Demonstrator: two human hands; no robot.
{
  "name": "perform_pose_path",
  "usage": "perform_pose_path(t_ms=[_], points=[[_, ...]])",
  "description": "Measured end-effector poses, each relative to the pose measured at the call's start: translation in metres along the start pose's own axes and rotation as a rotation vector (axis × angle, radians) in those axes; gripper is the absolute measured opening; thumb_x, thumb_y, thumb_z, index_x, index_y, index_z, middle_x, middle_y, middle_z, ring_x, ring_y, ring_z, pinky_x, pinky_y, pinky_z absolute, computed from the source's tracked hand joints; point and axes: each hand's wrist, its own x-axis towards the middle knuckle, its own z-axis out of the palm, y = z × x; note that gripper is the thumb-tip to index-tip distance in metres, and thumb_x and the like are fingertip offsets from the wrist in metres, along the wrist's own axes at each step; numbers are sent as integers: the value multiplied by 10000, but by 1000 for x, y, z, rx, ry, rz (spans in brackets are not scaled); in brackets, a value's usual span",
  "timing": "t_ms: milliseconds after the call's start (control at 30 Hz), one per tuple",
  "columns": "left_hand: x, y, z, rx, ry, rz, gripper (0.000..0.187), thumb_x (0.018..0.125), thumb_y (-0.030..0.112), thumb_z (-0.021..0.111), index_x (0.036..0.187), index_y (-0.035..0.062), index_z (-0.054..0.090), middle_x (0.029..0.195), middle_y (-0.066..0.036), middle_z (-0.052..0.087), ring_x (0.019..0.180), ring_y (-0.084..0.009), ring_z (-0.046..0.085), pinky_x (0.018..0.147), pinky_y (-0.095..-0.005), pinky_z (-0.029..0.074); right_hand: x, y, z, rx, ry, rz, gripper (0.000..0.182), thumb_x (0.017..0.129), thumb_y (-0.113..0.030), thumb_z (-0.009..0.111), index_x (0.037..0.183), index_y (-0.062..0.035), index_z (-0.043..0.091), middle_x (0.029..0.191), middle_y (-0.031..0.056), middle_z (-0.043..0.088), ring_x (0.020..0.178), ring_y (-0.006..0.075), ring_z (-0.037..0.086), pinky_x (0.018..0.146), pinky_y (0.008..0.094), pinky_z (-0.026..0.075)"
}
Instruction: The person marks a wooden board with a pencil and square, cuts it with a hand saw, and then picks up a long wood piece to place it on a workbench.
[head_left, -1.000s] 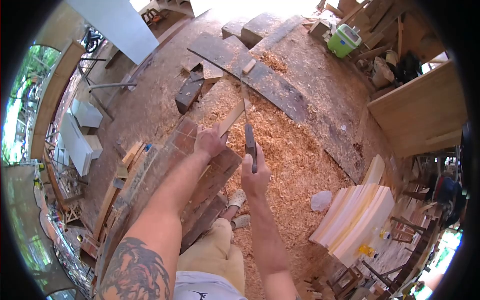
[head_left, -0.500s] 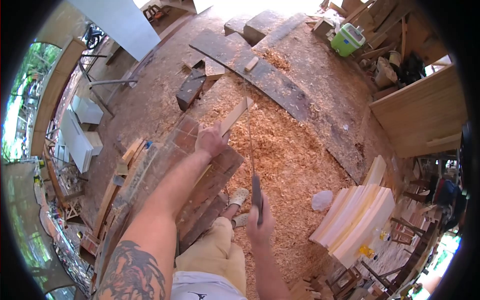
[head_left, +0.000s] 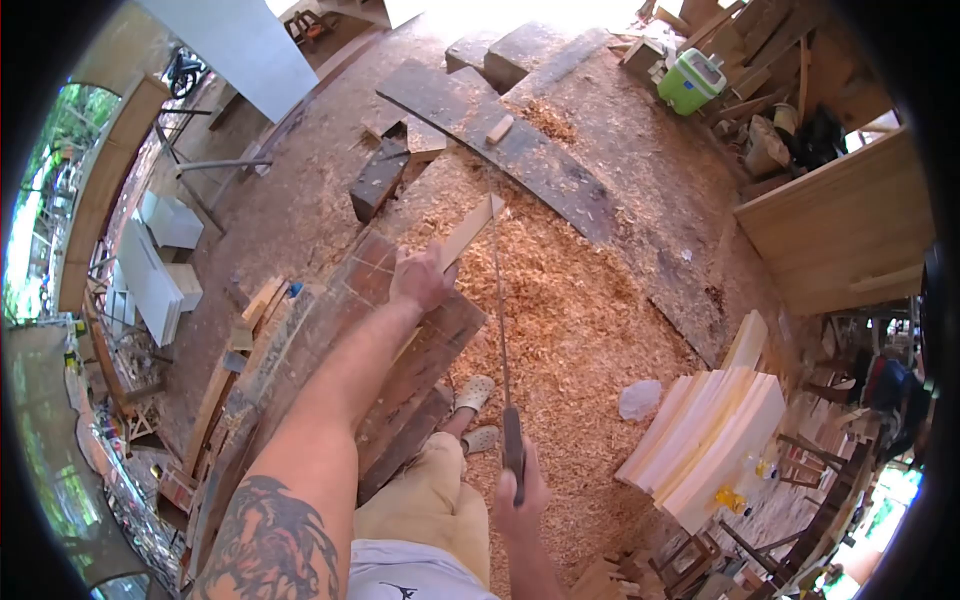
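Observation:
My left hand (head_left: 424, 277) is closed on a pale wooden strip (head_left: 468, 237) and holds it at the edge of the worn wooden bench (head_left: 440, 335). The strip's far end sticks out past the bench. In my right hand (head_left: 522, 497) is the dark handle of a handsaw (head_left: 513, 440). Its thin blade, seen nearly edge-on, reaches up to the strip's outer end and appears to meet it there. Whether the teeth have cut in is too small to tell.
Wood shavings (head_left: 580, 310) cover the ground around my feet. A stack of pale shaped boards (head_left: 705, 440) stands at the right, beside a crumpled plastic bag (head_left: 640, 400). Ahead lies a dark plank (head_left: 540, 165) with a small block (head_left: 500, 129). A green cooler (head_left: 690, 85) sits far right.
My right hand has drawn the saw back toward my body, so its handle is lower. My left hand and the wooden strip stay in place.

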Motion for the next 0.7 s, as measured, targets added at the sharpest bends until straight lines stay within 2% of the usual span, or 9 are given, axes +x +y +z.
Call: perform_pose_path(t_ms=[100,133,167,233,300,433,533,600,700], points=[[0,1,0,26,-16,-7,459,1028,481,560,1177,47,567,934,-206,776,951,-371,759,1162,-549,352,14,-2,2,56,-2,73,528,1039,-166,528,1507,76,505,1206,207,724,947,216,716,825,340,572],[1,2,-2,26,-20,-6,462,1029,484,558,1176,46,567,932,-207,775,948,-374,759,1159,-551,357,46,5,15,74,12,83,540,1001,-138,584,1489,85,524,1127,233,743,942,277,765,811,377,607],[-1,2,-3,27,-27,-7,464,1030,486,556,1174,45,567,930,-207,775,946,-377,759,1156,-553,361,81,36,37,18,56,-48,533,1006,-160,598,1482,71,540,1006,196,747,818,259,757,718,378,597],[-2,4,-5,39,-40,-11,473,1032,491,550,1182,43,566,932,-209,775,949,-380,760,1158,-556,364,165,34,83,-11,119,-8,511,1015,-253,611,1461,-4,593,803,182,708,676,300,726,622,425,561],[-1,6,-7,57,-59,-26,486,1035,496,542,1200,40,563,939,-213,776,958,-380,760,1166,-556,360,219,37,111,-25,180,-40,502,1011,-270,614,1454,-34,608,795,200,706,674,314,729,610,437,559],[3,2,-3,65,-16,-9,505,1041,503,530,1240,40,562,961,-222,776,983,-377,759,1188,-556,344,205,30,91,-15,114,17,503,1002,-246,624,1446,-9,602,823,219,713,677,321,732,615,441,563],[1,4,-1,43,-35,-17,509,1042,504,528,1247,40,566,972,-225,777,994,-374,758,1195,-557,338,115,27,58,3,106,0,532,992,-169,619,1478,40,558,929,227,729,747,284,744,655,412,573],[-1,7,-8,33,-56,-33,505,1042,503,529,1231,36,573,971,-224,776,994,-374,757,1186,-556,347,43,28,31,55,62,35,537,1024,-176,560,1519,27,516,1062,169,726,793,201,681,723,349,557],[0,3,-3,39,-27,-14,498,1042,498,536,1203,29,580,945,-222,774,966,-377,760,1174,-553,355,-1,23,10,36,15,7,552,1024,-163,550,1527,55,487,1146,180,727,847,216,704,770,356,571]])
